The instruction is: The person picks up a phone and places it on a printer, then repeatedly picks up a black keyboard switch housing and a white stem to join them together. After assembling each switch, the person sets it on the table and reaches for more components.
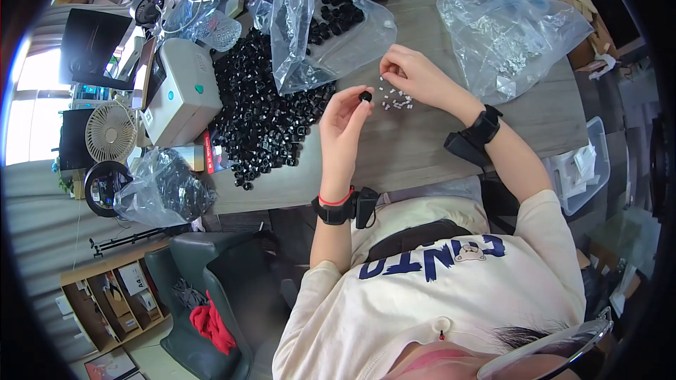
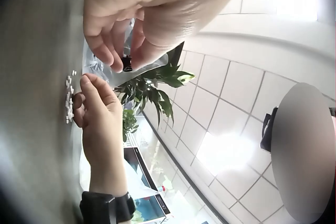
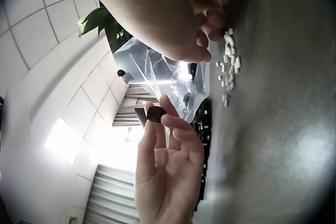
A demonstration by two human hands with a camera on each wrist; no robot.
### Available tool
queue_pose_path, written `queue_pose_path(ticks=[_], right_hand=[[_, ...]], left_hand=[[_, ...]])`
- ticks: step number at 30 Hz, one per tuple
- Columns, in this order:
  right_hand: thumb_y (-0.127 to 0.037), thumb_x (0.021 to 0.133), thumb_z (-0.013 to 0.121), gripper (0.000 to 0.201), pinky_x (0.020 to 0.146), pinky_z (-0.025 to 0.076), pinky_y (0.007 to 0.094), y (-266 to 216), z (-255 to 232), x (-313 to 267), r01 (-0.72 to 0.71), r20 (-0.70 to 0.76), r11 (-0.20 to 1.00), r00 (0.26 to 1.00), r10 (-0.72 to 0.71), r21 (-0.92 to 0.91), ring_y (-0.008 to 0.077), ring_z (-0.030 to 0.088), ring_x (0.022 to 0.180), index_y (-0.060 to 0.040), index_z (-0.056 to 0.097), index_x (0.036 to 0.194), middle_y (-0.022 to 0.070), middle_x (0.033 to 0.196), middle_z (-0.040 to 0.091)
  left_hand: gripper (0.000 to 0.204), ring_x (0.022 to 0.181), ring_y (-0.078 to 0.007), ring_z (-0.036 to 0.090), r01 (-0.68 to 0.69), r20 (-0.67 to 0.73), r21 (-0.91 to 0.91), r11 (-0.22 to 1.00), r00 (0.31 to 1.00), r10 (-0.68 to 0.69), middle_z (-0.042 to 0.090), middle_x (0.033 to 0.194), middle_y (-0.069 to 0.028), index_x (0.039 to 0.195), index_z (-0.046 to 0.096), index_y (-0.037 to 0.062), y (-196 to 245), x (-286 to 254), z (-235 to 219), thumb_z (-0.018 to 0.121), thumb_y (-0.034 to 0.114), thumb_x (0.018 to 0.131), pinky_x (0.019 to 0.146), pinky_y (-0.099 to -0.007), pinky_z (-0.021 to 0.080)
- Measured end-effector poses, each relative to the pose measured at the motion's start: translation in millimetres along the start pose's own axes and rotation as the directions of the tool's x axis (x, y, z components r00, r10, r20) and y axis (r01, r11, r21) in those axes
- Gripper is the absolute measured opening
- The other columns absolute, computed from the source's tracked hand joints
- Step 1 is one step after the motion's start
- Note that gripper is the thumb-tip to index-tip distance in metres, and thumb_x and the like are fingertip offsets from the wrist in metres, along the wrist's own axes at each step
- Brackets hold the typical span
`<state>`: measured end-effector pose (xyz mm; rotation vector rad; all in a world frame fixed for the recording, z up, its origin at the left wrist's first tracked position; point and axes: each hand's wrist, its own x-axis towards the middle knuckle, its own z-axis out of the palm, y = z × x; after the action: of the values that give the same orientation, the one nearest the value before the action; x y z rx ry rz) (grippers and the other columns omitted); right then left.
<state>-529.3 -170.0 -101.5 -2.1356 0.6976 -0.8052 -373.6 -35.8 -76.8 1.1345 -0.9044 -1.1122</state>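
My left hand (image 1: 341,127) is raised over the table and pinches a small round black cap (image 1: 365,96) between thumb and fingertips. In the right wrist view, the dark disc-like face of the cap (image 3: 156,113) shows. Small white pieces (image 1: 398,98) lie scattered on the table, a little to the right of that hand. Above them is my right hand (image 1: 419,81), its fingers bent and fingertips right at the pieces. The left wrist view has the right hand's (image 2: 100,113) thumb and forefinger tips close together; I cannot tell whether a piece is between them.
A big heap of black caps (image 1: 264,119) covers the table's left side. A clear bag (image 1: 303,49) with more caps lies behind it. Another clear bag (image 1: 493,46), holding white pieces, lies at right. A white box-shaped device (image 1: 183,91) stands at left.
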Motion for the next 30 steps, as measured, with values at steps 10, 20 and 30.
queue_pose_path(ticks=[10, 20, 30], right_hand=[[-0.009, 0.087, 0.059, 0.009, 0.07, 0.048, 0.0353, -2, 3, 5, -0.015, 0.09, 0.98, 0.995, 0.033, -0.198, 0.0263, 0.059, 0.079, -0.0007, 0.057, 0.09, 0.0107, 0.091, 0.056], [-0.009, 0.089, 0.055, 0.008, 0.07, 0.049, 0.0412, -6, 7, 0, 0.115, 0.15, 0.922, 0.987, -0.063, -0.371, 0.032, 0.061, 0.084, -0.0018, 0.054, 0.092, 0.0127, 0.1, 0.056], [-0.012, 0.097, 0.053, 0.01, 0.065, 0.042, 0.025, -52, -1, -6, -0.259, 0.176, 0.861, 0.964, 0.2, 0.438, 0.0088, 0.048, 0.074, -0.0024, 0.051, 0.096, -0.0004, 0.09, 0.048]], left_hand=[[0.024, 0.1, -0.0104, 0.059, 0.007, -0.03, -0.041, 0.999, 1.0, -0.008, 0.063, 0.12, -0.0095, 0.118, 0.057, 0.0029, -7, -6, -7, 0.057, 0.002, 0.094, 0.089, -0.024, 0.047], [0.023, 0.105, -0.0113, 0.058, -0.074, -0.033, -0.021, 0.997, 0.997, 0.073, 0.062, 0.118, -0.0096, 0.113, 0.057, -0.0005, -1, 1, 1, 0.061, -0.003, 0.09, 0.091, -0.0243, 0.046], [0.032, 0.104, -0.0134, 0.058, -0.179, -0.081, -0.028, 0.983, 0.981, 0.176, 0.06, 0.115, -0.0081, 0.115, 0.055, -0.0011, -2, 7, -1, 0.064, -0.008, 0.085, 0.092, -0.0263, 0.048]])
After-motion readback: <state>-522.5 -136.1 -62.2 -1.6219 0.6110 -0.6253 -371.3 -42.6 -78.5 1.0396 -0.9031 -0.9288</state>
